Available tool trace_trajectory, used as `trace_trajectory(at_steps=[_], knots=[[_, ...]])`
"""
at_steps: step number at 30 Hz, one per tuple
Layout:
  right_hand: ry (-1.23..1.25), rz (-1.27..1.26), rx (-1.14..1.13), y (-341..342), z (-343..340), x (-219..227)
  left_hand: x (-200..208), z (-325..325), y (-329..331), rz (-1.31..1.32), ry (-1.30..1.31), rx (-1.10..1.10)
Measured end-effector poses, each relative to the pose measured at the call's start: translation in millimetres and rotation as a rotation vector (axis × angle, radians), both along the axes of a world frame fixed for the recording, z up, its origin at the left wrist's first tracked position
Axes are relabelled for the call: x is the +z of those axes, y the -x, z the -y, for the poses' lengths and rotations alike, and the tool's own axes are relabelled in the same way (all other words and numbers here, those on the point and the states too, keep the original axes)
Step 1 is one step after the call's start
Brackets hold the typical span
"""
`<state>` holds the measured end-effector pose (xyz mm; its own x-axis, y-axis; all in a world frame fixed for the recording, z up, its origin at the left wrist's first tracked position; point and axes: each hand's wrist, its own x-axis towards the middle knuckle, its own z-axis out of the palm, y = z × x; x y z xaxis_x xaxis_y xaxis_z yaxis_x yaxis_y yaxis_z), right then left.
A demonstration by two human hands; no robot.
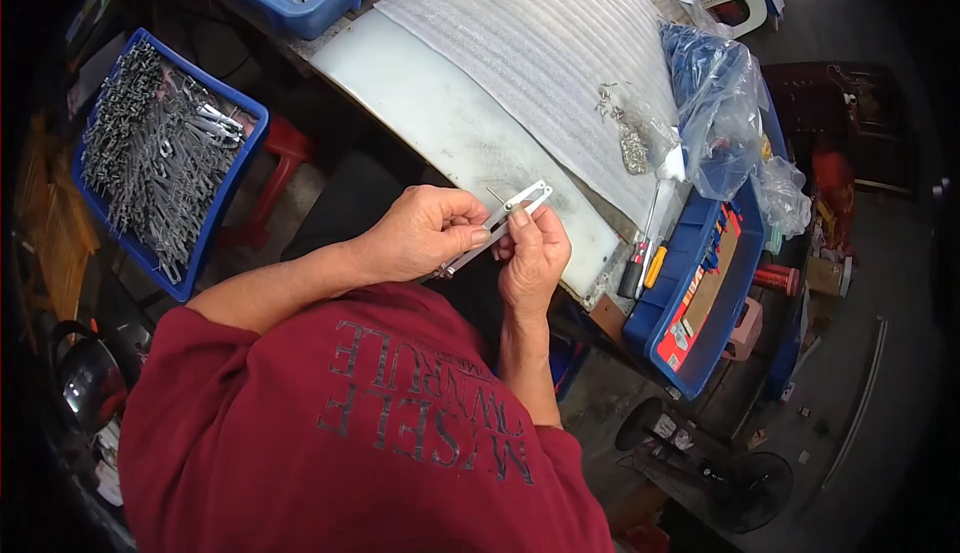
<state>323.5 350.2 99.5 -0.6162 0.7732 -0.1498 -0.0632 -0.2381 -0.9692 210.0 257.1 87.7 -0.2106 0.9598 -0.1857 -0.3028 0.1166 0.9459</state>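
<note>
Just past the near edge of the table, my two hands hold one slim silver metal linkage made of flat bars with holes in the end. My left hand is closed in a pinch on its lower left part. The thumb and fingers of my right hand grip it nearer the upper end, the thumb pressing by a small round pin or screw head. A thin pin sticks out between the hands. The fingers partly hide the linkage, and its lower end shows below my left hand.
A blue tray piled with metal linkages stands at left by a red stool. Foam sheeting covers part of the white tabletop. Small screws, a yellow-handled tool and a blue bin lie right.
</note>
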Motion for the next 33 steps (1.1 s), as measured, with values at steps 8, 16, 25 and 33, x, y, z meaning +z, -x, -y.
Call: trace_trajectory(at_steps=[8, 16, 25, 33], knots=[[-0.066, 0.031, -0.028, 3, 3, 1, 4, 0, 0, 0.004, 0.02, 0.011], [-0.072, -0.08, -0.064, 1, 2, 0, 7, 0, -2, 0.034, -0.028, 0.016], [-0.141, -0.091, -0.066, 2, 3, 2, 9, -1, -4, -0.018, -0.081, 0.07], [-0.115, -0.055, -0.102, 7, 5, 5, 10, 0, -3, -0.003, -0.048, 0.017]])
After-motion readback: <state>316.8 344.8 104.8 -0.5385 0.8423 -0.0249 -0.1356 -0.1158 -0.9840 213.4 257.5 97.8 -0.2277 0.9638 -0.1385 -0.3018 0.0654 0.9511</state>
